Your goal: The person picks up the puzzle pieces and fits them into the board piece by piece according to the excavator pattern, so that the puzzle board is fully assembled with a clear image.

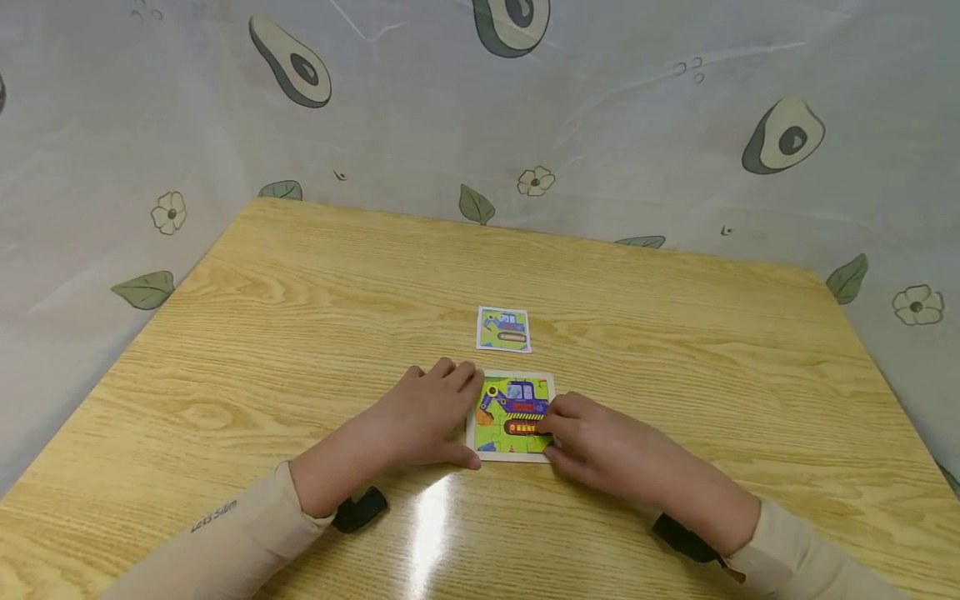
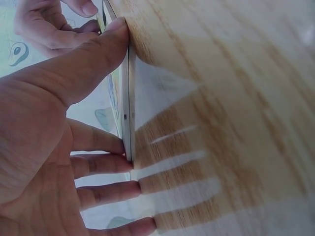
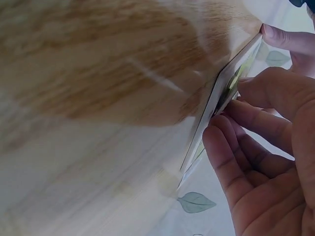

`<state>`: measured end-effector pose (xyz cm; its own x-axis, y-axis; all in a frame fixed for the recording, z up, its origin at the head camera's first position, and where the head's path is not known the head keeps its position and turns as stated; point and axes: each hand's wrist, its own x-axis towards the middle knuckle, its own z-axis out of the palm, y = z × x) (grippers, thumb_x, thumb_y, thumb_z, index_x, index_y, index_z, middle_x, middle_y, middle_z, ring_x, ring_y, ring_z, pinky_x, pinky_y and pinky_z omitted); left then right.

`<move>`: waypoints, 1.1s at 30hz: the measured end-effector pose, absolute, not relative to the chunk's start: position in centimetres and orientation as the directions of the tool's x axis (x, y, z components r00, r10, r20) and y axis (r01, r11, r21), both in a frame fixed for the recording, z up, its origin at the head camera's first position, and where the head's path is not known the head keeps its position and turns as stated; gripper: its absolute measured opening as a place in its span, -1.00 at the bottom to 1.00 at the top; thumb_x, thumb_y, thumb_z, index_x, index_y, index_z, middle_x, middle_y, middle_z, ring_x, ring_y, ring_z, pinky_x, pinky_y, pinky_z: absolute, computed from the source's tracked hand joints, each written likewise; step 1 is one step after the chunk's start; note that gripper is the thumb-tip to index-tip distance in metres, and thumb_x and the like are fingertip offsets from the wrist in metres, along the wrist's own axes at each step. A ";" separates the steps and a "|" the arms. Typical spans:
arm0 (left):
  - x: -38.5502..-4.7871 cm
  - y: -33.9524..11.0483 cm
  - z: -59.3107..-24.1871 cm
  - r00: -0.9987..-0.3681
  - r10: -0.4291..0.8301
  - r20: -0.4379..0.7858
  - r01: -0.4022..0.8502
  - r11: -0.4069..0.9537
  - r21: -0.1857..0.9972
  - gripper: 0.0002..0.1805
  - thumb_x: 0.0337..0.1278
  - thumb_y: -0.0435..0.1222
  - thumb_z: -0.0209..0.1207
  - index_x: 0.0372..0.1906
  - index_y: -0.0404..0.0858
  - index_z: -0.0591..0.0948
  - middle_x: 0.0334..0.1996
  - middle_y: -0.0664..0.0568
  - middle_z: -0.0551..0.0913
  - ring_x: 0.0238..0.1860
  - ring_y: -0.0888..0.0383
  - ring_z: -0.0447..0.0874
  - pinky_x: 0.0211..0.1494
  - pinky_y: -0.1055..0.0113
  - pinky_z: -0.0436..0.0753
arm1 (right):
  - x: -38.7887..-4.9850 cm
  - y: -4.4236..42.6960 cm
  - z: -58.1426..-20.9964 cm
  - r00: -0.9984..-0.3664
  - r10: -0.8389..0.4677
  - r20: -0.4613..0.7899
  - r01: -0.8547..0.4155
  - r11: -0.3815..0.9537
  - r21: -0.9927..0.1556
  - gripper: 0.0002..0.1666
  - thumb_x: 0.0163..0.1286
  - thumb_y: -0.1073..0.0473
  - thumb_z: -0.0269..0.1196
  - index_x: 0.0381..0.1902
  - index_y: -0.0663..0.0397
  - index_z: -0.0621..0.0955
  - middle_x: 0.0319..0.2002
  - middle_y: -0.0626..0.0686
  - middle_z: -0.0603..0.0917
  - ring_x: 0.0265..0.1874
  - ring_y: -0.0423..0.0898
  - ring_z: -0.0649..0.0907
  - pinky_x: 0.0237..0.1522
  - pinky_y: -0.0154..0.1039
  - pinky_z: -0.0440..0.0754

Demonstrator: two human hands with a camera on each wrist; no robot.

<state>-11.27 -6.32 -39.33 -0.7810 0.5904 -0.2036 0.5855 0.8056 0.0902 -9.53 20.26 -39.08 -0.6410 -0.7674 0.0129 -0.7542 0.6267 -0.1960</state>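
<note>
A square jigsaw puzzle [image 1: 510, 398] with a purple digger on green lies in its pale frame [image 1: 517, 457] on the table. My left hand [image 1: 427, 417] rests at the frame's left side. Its thumb touches the near left corner, and its fairly straight fingers reach along the far left edge. At the lower right of the puzzle, my right hand [image 1: 600, 437] pinches a puzzle piece [image 3: 227, 93] between thumb and forefinger. The piece looks tilted against the frame in the right wrist view; its picture is mostly hidden by the fingers.
Just beyond the frame lies a small picture card [image 1: 503, 330] of the same digger. The wooden table [image 1: 300, 333] reaches back to a pale cloth [image 1: 390, 117] printed with avocados, leaves and flowers. A bright reflection shows on the wood near the left wrist.
</note>
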 end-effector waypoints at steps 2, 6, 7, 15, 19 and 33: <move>-11.2 -6.4 -39.3 -0.781 0.590 -0.204 0.584 0.806 0.094 0.17 0.09 0.37 0.33 0.60 -0.29 0.27 0.52 -0.08 0.39 0.46 -0.08 0.39 0.34 -0.15 0.56 | -9.5 20.2 -39.2 -0.638 -0.769 0.020 -0.759 0.625 -0.185 -0.76 0.46 0.17 0.36 0.03 0.09 0.74 -0.07 -0.02 0.66 -0.15 -0.25 0.65 -0.14 -0.32 0.72; -11.2 -6.4 -39.3 -0.782 0.588 -0.205 0.582 0.807 0.094 0.17 0.09 0.37 0.33 0.60 -0.29 0.27 0.51 -0.08 0.39 0.46 -0.08 0.39 0.35 -0.16 0.55 | -9.5 20.2 -39.3 -0.638 -0.769 0.035 -0.761 0.623 -0.180 -0.75 0.45 0.18 0.38 0.03 0.10 0.75 -0.07 -0.01 0.66 -0.15 -0.24 0.66 -0.14 -0.33 0.73; -11.2 -6.4 -39.2 -0.783 0.588 -0.205 0.582 0.808 0.092 0.17 0.09 0.37 0.33 0.60 -0.29 0.27 0.51 -0.08 0.39 0.46 -0.08 0.39 0.35 -0.16 0.56 | -9.5 20.2 -39.3 -0.635 -0.772 0.041 -0.764 0.619 -0.183 -0.76 0.44 0.19 0.38 0.02 0.10 0.75 -0.08 -0.01 0.66 -0.15 -0.24 0.65 -0.14 -0.33 0.73; -11.2 -6.2 -39.2 -0.782 0.590 -0.202 0.584 0.806 0.093 0.17 0.08 0.37 0.34 0.60 -0.30 0.27 0.52 -0.09 0.38 0.47 -0.10 0.40 0.36 -0.20 0.56 | -9.5 20.2 -39.1 -0.635 -0.773 0.011 -0.758 0.620 -0.202 -0.83 0.43 0.21 0.39 -0.05 0.04 0.78 -0.12 -0.06 0.62 -0.22 -0.31 0.56 -0.22 -0.42 0.65; -11.1 -6.2 -39.2 -0.785 0.584 -0.207 0.579 0.810 0.092 0.17 0.09 0.37 0.34 0.61 -0.28 0.27 0.53 -0.08 0.38 0.48 -0.08 0.39 0.37 -0.18 0.55 | -9.5 20.2 -39.2 -0.644 -0.765 0.008 -0.747 0.628 -0.218 -0.83 0.44 0.22 0.38 -0.04 0.03 0.79 -0.10 -0.06 0.62 -0.20 -0.30 0.56 -0.20 -0.41 0.66; -11.3 -6.4 -39.3 -0.781 0.591 -0.202 0.585 0.806 0.093 0.17 0.09 0.38 0.33 0.61 -0.26 0.27 0.51 -0.06 0.38 0.47 -0.07 0.39 0.38 -0.19 0.54 | -11.0 21.8 -39.0 -0.767 -0.637 -0.077 -0.592 0.748 -0.299 -0.18 0.39 -0.21 0.40 0.47 0.01 0.50 0.45 0.11 0.47 0.43 0.09 0.52 0.38 0.09 0.59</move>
<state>-11.27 -6.45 -39.34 -0.7811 0.5907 -0.2025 0.5850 0.8056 0.0935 -10.95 21.82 -38.99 -0.7669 -0.6372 -0.0767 -0.5919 0.7484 -0.2992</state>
